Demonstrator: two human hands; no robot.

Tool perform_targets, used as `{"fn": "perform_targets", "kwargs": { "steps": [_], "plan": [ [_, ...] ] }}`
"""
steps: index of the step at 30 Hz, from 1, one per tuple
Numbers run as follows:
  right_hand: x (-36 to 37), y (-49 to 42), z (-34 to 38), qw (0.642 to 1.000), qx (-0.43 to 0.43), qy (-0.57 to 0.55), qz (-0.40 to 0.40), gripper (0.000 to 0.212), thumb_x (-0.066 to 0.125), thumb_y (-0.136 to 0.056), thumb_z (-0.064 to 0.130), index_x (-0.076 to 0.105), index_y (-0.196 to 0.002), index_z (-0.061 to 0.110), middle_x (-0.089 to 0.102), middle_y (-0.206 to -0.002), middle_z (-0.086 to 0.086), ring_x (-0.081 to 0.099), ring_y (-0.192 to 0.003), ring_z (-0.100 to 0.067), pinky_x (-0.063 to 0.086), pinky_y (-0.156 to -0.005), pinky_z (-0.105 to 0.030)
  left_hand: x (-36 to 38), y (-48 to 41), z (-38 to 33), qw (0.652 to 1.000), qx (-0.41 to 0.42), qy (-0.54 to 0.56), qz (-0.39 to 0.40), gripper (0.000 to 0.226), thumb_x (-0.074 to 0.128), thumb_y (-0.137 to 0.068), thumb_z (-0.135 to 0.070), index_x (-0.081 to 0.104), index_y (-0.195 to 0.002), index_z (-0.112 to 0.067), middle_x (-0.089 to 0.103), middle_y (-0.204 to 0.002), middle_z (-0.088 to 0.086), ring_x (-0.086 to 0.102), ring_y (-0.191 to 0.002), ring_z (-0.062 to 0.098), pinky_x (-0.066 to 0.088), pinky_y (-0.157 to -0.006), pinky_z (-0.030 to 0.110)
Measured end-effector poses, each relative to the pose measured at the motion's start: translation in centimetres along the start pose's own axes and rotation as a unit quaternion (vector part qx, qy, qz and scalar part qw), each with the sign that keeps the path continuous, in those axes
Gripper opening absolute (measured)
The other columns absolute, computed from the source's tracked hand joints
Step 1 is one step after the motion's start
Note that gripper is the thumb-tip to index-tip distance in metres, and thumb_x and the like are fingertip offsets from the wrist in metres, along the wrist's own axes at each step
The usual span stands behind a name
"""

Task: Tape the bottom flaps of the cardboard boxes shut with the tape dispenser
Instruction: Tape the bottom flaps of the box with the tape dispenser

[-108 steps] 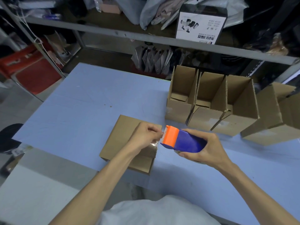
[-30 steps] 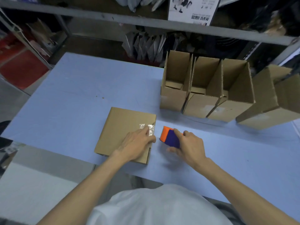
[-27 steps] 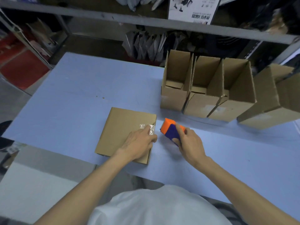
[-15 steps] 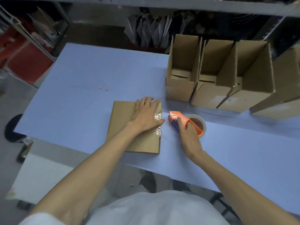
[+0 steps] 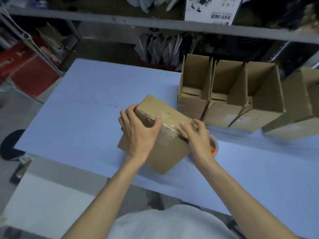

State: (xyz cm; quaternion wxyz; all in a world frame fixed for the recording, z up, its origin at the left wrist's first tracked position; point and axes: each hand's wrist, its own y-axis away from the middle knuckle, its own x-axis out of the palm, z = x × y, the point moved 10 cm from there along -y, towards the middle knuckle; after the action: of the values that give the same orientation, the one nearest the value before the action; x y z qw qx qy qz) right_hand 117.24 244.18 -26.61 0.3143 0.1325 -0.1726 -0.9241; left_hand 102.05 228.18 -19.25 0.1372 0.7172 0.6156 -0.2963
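A brown cardboard box (image 5: pixel 165 152) is tilted up off the blue table (image 5: pixel 77 128), a strip of clear tape running over its upper edge. My left hand (image 5: pixel 138 131) grips the box's left side, thumb on the taped edge. My right hand (image 5: pixel 196 135) holds the box's right end, fingers curled over the top edge. The tape dispenser (image 5: pixel 214 145) lies on the table behind my right hand; only its roll and a bit of orange show.
A row of open-topped cardboard boxes (image 5: pixel 229 100) stands at the back right of the table. More boxes (image 5: pixel 296 107) lie on their sides at the far right. A metal shelf (image 5: pixel 155 23) with bags and a white carton runs behind the table.
My right hand let go of the tape dispenser, which now lies on the table. Both hands took the flat-lying box and tipped it up on edge.
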Motion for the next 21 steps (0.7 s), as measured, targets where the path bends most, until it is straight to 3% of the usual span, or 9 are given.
{"fn": "perform_targets", "kwargs": {
  "steps": [4, 6, 8, 10, 13, 15, 17, 19, 21],
  "plan": [
    [0.9, 0.7, 3.1, 0.994, -0.078, 0.072, 0.011, 0.085, 0.087, -0.052, 0.054, 0.051, -0.126, 0.032, 0.037, -0.122, 0.011, 0.047, -0.103, 0.009, 0.036, -0.080, -0.007, -1.3, 2.0, 3.4, 0.991, -0.103, 0.028, 0.083, 0.057, 0.077, -0.068, -0.034, 0.044, -0.113, -0.022, 0.035, -0.109, -0.005, 0.042, -0.113, 0.021, 0.044, -0.089, 0.035],
    [1.6, 1.1, 3.3, 0.982, -0.112, 0.151, 0.015, 0.095, 0.089, -0.044, 0.055, 0.050, -0.127, 0.028, 0.034, -0.122, 0.010, 0.047, -0.101, 0.002, 0.034, -0.078, -0.008, -1.6, 2.6, 4.7, 0.986, -0.124, 0.020, 0.111, 0.058, 0.079, -0.065, -0.036, 0.039, -0.105, -0.020, 0.035, -0.106, -0.005, 0.044, -0.112, 0.023, 0.042, -0.082, 0.031],
    [2.5, 1.4, 3.2, 0.964, -0.149, 0.219, 0.010, 0.100, 0.088, -0.041, 0.058, 0.048, -0.127, 0.025, 0.033, -0.124, 0.007, 0.047, -0.100, -0.005, 0.038, -0.081, -0.019, -1.6, 3.2, 5.7, 0.980, -0.150, 0.012, 0.130, 0.062, 0.078, -0.067, -0.041, 0.034, -0.105, -0.018, 0.034, -0.108, -0.004, 0.044, -0.113, 0.023, 0.042, -0.082, 0.033],
    [3.2, 1.2, 2.9, 0.960, -0.164, 0.227, 0.023, 0.092, 0.085, -0.044, 0.054, 0.050, -0.125, 0.025, 0.032, -0.124, 0.006, 0.047, -0.101, -0.006, 0.043, -0.087, -0.026, -1.4, 3.4, 6.0, 0.979, -0.148, -0.011, 0.139, 0.064, 0.075, -0.072, -0.041, 0.032, -0.112, -0.015, 0.032, -0.114, -0.003, 0.043, -0.118, 0.024, 0.042, -0.092, 0.037],
    [3.4, 0.3, 2.3, 0.976, -0.142, 0.158, 0.054, 0.067, 0.082, -0.064, 0.030, 0.055, -0.124, 0.023, 0.033, -0.123, 0.006, 0.049, -0.103, -0.006, 0.047, -0.095, -0.033, -0.8, 2.8, 5.9, 0.980, -0.124, -0.025, 0.156, 0.065, 0.071, -0.080, -0.037, 0.033, -0.123, -0.007, 0.029, -0.123, 0.001, 0.038, -0.123, 0.025, 0.037, -0.103, 0.039],
    [2.6, -0.4, 2.4, 0.980, -0.141, 0.139, 0.031, 0.052, 0.070, -0.077, 0.017, 0.056, -0.127, 0.019, 0.035, -0.121, 0.007, 0.050, -0.110, -0.011, 0.045, -0.094, -0.019, -0.5, 2.4, 6.4, 0.974, -0.157, -0.004, 0.163, 0.051, 0.065, -0.086, -0.031, 0.033, -0.120, -0.010, 0.029, -0.120, 0.000, 0.039, -0.120, 0.026, 0.037, -0.099, 0.040],
    [2.0, -0.4, 2.7, 0.979, -0.138, 0.148, -0.010, 0.053, 0.070, -0.078, 0.032, 0.055, -0.127, 0.019, 0.036, -0.118, 0.010, 0.052, -0.111, -0.013, 0.039, -0.088, -0.007, -0.3, 2.2, 6.9, 0.967, -0.206, 0.027, 0.147, 0.031, 0.053, -0.089, -0.021, 0.033, -0.111, -0.016, 0.030, -0.116, -0.001, 0.038, -0.119, 0.027, 0.037, -0.090, 0.039],
    [2.4, 0.2, 2.8, 0.964, -0.129, 0.231, -0.034, 0.085, 0.071, -0.057, 0.068, 0.049, -0.126, 0.024, 0.034, -0.118, 0.012, 0.052, -0.097, -0.009, 0.043, -0.082, -0.024, -0.2, 2.4, 7.0, 0.966, -0.222, 0.027, 0.131, 0.029, 0.053, -0.089, -0.025, 0.032, -0.108, -0.018, 0.030, -0.115, -0.002, 0.035, -0.117, 0.026, 0.033, -0.083, 0.035],
    [3.1, 0.6, 3.1, 0.940, -0.146, 0.307, -0.035, 0.090, 0.071, -0.053, 0.070, 0.045, -0.127, 0.026, 0.033, -0.120, 0.010, 0.051, -0.093, -0.012, 0.040, -0.076, -0.030, -0.2, 2.4, 7.0, 0.969, -0.215, 0.015, 0.123, 0.049, 0.064, -0.083, -0.043, 0.033, -0.112, -0.017, 0.031, -0.117, -0.001, 0.034, -0.114, 0.022, 0.033, -0.082, 0.034]
  ]
}}
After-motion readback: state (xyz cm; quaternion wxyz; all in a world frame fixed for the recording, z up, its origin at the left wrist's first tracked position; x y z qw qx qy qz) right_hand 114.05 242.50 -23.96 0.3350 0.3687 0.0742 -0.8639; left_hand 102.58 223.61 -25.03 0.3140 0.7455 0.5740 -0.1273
